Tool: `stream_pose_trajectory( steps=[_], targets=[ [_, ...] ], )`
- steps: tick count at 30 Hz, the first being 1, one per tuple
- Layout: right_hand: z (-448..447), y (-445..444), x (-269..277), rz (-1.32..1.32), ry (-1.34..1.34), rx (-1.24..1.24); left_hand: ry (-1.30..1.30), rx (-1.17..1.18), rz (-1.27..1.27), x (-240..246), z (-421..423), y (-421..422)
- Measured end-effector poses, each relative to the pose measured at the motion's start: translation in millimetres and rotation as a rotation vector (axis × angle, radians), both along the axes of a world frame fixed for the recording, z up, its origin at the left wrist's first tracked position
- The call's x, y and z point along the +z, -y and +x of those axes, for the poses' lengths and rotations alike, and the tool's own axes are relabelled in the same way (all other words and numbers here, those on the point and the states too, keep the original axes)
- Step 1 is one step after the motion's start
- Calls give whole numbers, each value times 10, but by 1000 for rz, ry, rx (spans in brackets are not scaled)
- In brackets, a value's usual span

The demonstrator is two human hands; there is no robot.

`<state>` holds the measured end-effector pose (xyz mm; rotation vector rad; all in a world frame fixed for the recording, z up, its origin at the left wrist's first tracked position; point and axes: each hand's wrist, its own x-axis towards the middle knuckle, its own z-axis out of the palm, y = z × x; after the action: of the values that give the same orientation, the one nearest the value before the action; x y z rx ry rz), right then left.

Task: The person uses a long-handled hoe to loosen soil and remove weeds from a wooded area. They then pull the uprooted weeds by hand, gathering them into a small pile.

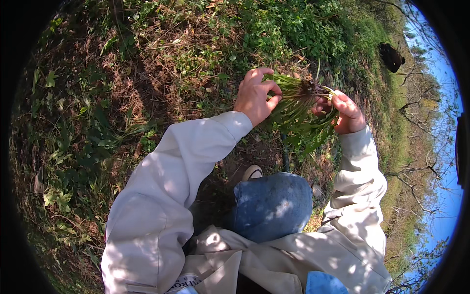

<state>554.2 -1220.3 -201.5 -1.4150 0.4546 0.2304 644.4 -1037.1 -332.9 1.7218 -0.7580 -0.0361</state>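
Note:
Between my two hands is a leafy green plant (302, 134) with long thin stalks gathered at a dark brown root crown (309, 88). My right hand (349, 112) grips stalks beside the crown, thumb on the near side and fingers partly hidden behind. On the other side, my left hand (259, 93) has its thumb and fingers curled at the stalks; whether it pinches them firmly is hard to see. The leaves hang down between the hands, above the ground.
Weeds and dry grass (158, 77) cover the ground. My jeans-clad knee (273, 205) and a shoe (252, 172) lie below the plant. A dark thin pole-like object (285, 154) shows behind the leaves. A black object (391, 57) stands farther off near bare branches (413, 176).

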Motion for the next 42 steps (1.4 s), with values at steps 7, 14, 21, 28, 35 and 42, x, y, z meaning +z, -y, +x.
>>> stream_pose_trajectory(
  steps=[7,14,21,28,35,42],
  targets=[
    [-63,38,1,-27,19,-207,26,207,61,-68,117,-5],
    [-252,287,-41,-9,36,-296,-160,430,218,-249,317,-84],
    [-207,54,0,37,33,-193,-44,44,29,-130,9,40],
    [-117,-178,29,124,4,-148,66,24,113,-60,-108,0],
    [-112,-216,41,108,26,-193,21,23,20,-74,-69,-31],
    [-106,-244,91,137,50,-203,-295,108,4,-294,8,-110]
  ],
)
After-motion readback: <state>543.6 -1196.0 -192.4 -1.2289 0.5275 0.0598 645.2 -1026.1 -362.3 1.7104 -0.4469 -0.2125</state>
